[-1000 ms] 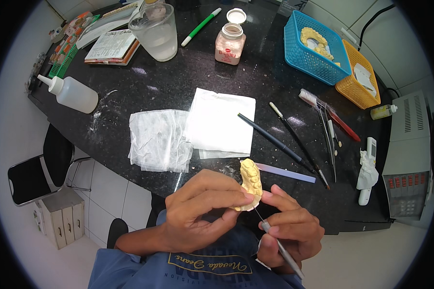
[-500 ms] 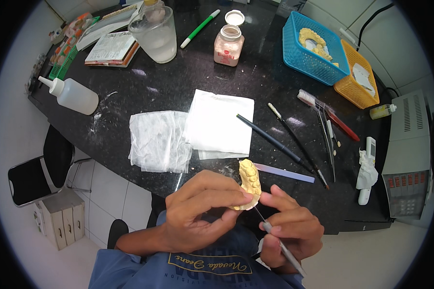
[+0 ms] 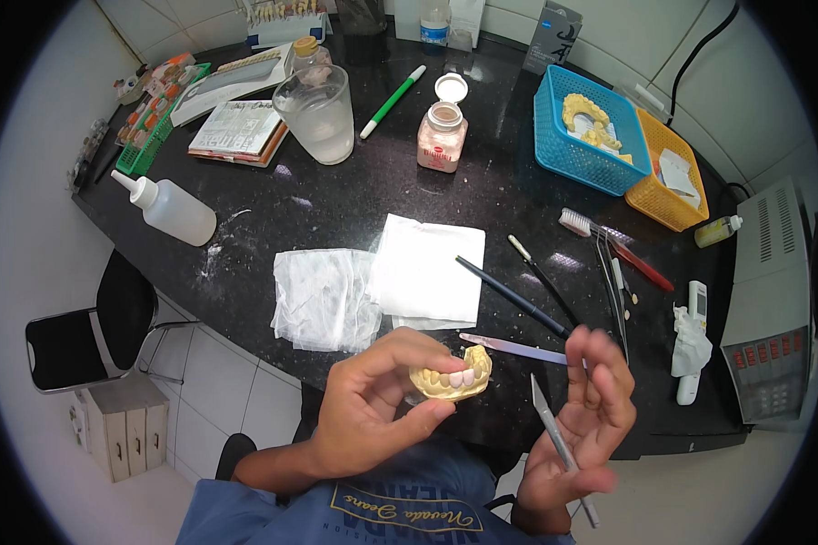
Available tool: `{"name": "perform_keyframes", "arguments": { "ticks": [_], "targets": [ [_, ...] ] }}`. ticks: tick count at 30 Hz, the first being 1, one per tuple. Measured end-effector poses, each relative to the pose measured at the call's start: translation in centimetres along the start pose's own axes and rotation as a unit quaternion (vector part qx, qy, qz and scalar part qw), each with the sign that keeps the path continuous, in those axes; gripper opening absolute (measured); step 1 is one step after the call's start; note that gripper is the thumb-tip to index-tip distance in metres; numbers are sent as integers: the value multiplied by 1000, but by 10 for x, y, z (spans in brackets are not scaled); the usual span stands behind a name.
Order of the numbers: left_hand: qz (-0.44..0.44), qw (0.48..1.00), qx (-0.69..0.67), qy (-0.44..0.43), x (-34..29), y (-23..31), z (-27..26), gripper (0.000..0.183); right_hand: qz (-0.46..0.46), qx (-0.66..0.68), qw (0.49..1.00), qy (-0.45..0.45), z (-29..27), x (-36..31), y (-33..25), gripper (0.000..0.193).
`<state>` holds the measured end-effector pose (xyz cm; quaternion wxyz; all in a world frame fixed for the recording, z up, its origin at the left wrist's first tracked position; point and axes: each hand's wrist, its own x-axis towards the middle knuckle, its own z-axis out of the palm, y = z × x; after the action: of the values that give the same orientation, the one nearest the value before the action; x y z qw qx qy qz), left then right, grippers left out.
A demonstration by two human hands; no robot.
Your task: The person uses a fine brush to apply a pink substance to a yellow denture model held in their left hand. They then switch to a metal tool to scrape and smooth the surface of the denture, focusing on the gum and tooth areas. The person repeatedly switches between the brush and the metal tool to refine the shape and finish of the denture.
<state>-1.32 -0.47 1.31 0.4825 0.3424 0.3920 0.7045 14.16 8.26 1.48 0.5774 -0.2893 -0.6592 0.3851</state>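
My left hand (image 3: 377, 400) pinches a yellowish plaster dental model (image 3: 445, 386) between thumb and fingers. The model's row of teeth faces up toward me, and a few teeth are whitish-pink among the yellow ones. Off to the right, my right hand (image 3: 582, 422) has its fingers stretched upward and loosely spread. A slim metal scalpel (image 3: 557, 434) lies across its palm, kept there by the thumb, blade pointing away from me. The blade is apart from the model.
Beyond my hands lie a white folded cloth (image 3: 427, 272), a lilac file (image 3: 518, 349), a dark-handled tool (image 3: 518, 298) and a red toothbrush (image 3: 641, 263). Farther back stand a pink powder jar (image 3: 443, 141), a water cup (image 3: 323, 123), a squeeze bottle (image 3: 180, 213) and a blue basket (image 3: 577, 163).
My right hand has drawn the scalpel away from the model and opened its fingers. The model has been turned in my left hand, so its teeth now show. The whole view has shifted.
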Motion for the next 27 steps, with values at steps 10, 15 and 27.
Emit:
{"name": "perform_keyframes", "arguments": {
  "ticks": [10,15,27],
  "targets": [
    [17,1000,10,0,-1,1,-2,39,-48,40,992,-114,-6,-3,-7,25],
    [25,1000,18,-5,-1,-1,-3,38,-56,9,983,-174,-5,0,-9,30],
    [57,996,69,31,0,-2,3,32,-69,-27,978,-193,0,3,-11,25]
  ]
}}
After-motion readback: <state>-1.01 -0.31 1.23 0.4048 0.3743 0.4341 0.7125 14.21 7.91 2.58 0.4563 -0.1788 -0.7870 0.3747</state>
